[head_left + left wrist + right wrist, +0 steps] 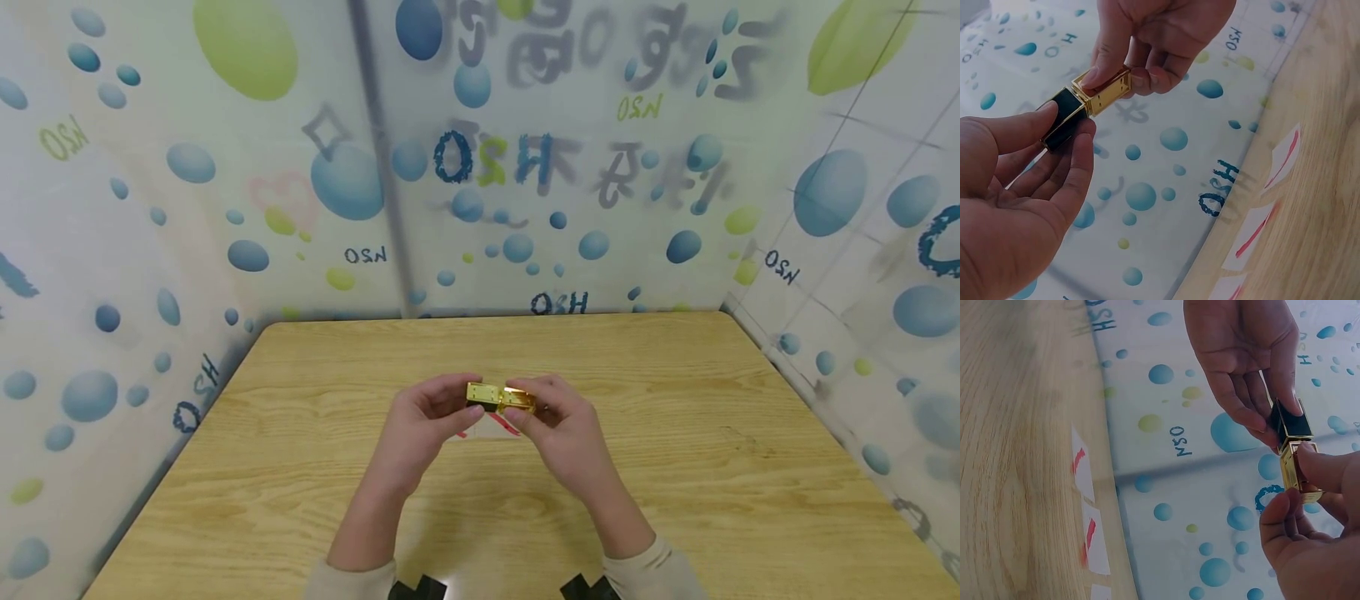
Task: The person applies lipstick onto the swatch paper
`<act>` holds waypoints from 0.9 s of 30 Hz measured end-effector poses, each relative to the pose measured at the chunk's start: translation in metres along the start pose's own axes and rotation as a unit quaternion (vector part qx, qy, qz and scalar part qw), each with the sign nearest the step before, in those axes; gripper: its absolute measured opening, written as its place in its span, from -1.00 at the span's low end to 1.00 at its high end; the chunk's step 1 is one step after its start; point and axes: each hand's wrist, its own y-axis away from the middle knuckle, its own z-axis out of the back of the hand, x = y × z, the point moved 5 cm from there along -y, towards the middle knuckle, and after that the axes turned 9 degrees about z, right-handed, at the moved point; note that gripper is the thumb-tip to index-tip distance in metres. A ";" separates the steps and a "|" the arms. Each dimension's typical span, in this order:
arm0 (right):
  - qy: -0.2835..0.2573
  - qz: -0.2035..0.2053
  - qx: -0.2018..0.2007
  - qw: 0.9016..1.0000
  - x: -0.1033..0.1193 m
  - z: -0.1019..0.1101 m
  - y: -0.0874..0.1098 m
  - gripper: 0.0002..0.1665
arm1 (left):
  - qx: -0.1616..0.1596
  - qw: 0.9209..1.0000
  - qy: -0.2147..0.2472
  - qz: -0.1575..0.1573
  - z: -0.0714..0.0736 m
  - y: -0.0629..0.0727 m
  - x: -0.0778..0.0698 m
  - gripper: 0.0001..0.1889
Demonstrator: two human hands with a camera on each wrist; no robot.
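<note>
Both hands hold a lipstick tube (483,393) above the wooden table, one at each end. My left hand (414,429) pinches the black, gold-edged part (1064,120) between thumb and fingers. The gold part (1290,470) sits between the thumb and fingers of my right hand (567,429). In both wrist views the two parts lie in line, end to end, with a narrow gold neck showing at the joint. The fingers hide some of the gold part.
White paper pieces with red strokes (1285,156) lie in a row on the table (675,467) below the hands. Walls of printed sheeting (525,208) with blue and green dots stand along the table's back and sides.
</note>
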 end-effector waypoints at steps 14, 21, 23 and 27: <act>-0.047 -0.068 -0.031 0.996 -0.002 0.001 0.002 -0.61 | -0.004 1.000 0.000 0.006 -0.001 0.001 0.000 -0.61; -0.081 -0.045 -0.066 0.994 0.003 0.009 0.004 -0.63 | -0.011 1.000 0.011 0.013 0.001 0.002 0.000 -0.60; -0.094 -0.037 -0.080 0.992 0.003 0.010 0.004 -0.64 | -0.009 1.000 0.015 0.012 0.000 0.003 -0.001 -0.60; -0.117 -0.028 -0.096 0.988 0.002 0.012 0.005 -0.65 | -0.002 1.000 0.017 0.009 -0.001 0.003 -0.002 -0.57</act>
